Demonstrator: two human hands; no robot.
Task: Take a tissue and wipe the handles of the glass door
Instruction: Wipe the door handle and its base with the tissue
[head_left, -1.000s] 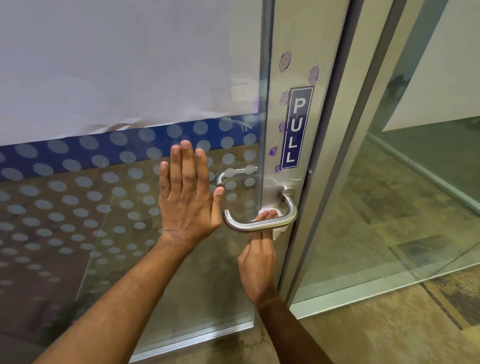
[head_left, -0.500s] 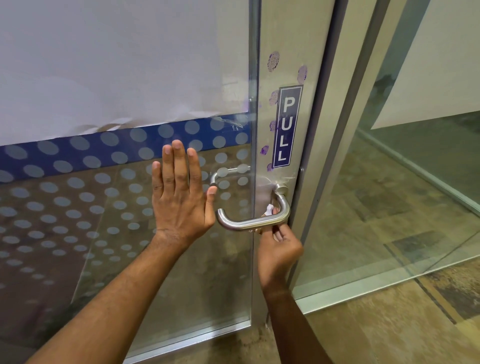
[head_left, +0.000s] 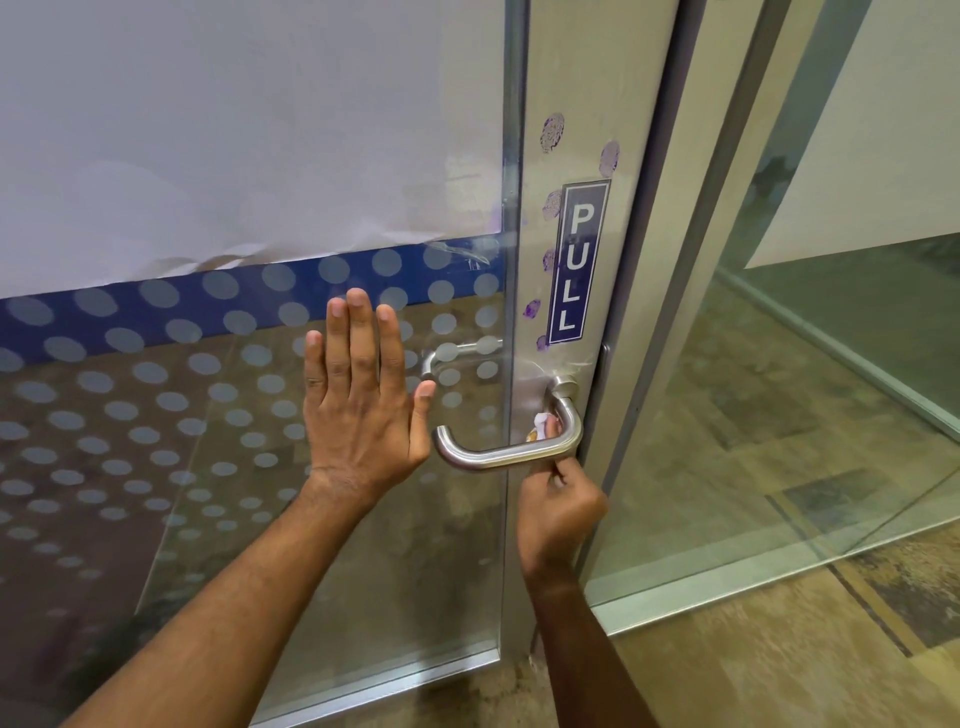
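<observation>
I am pressing my left hand (head_left: 363, 410) flat, fingers straight, on the glass (head_left: 208, 415) just left of the handle (head_left: 498, 457). My right hand (head_left: 558, 506) is reaching up behind the handle, pinching the tissue (head_left: 540, 420) against its bend.

Left hand (head_left: 358, 410) flat on glass door (head_left: 208, 467) — right hand (head_left: 558, 512) pinches tissue (head_left: 540, 420) behind handle (head_left: 498, 457).
</observation>
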